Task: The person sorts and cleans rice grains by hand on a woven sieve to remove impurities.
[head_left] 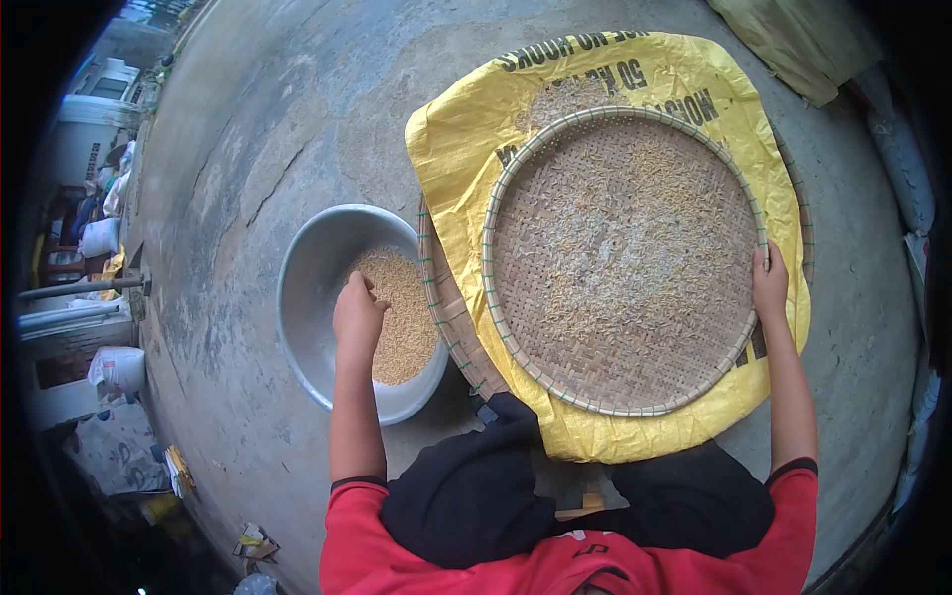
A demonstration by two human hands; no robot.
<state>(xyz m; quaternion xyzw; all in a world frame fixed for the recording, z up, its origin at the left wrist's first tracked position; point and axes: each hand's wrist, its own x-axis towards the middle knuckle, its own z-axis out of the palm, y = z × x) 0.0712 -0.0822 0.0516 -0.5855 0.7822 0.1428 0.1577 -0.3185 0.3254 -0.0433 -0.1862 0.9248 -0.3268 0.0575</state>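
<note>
My right hand (769, 283) grips the right rim of a round woven winnowing tray (635, 382). Husked and unhusked grain (625, 243) lies spread over the weave, whitish in the middle and yellower around it. On the left, a metal basin (315, 297) holds a heap of golden grain (407, 332). Over that heap is my left hand (359, 302), its fingers curled together; what they hold, if anything, is hidden. Beneath the tray lies a yellow printed sack (456, 129) with some grain scattered near its top.
A second woven tray (461, 327) shows partly under the sack. Concrete floor (258, 129) surrounds everything. Along the left side stand buckets (117, 369), plastic bags (117, 451) and a metal bar (84, 288). Filled sacks (897, 178) line the right edge.
</note>
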